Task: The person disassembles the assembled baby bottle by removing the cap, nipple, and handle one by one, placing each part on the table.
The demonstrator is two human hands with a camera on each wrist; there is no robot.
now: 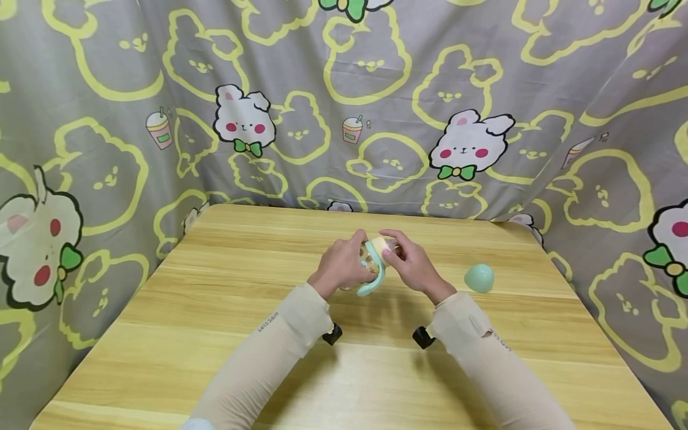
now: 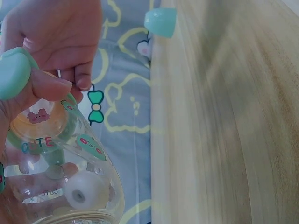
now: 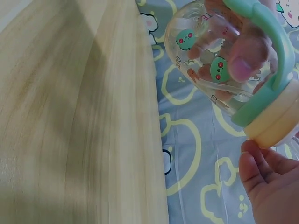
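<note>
A clear baby bottle (image 1: 368, 255) with mint-green handles (image 3: 275, 37) and printed green faces is held up over the table, tilted with its top toward the right. My left hand (image 1: 342, 263) grips its body, the thumb (image 2: 49, 87) lying along the near side. Around the cream collar (image 3: 275, 119) at the bottle's top, my right hand (image 1: 412, 261) pinches with thumb and fingertips. A white straw weight (image 2: 86, 190) shows inside the bottle in the left wrist view. To the right, a mint-green dome cap (image 1: 479, 278) sits on the table.
The wood-grain table (image 1: 215, 286) spreads beneath both arms. A grey curtain (image 1: 301, 119) with yellow outlines and white rabbits hangs behind it and at both sides. Small black cameras (image 1: 423, 337) are strapped at the wrists.
</note>
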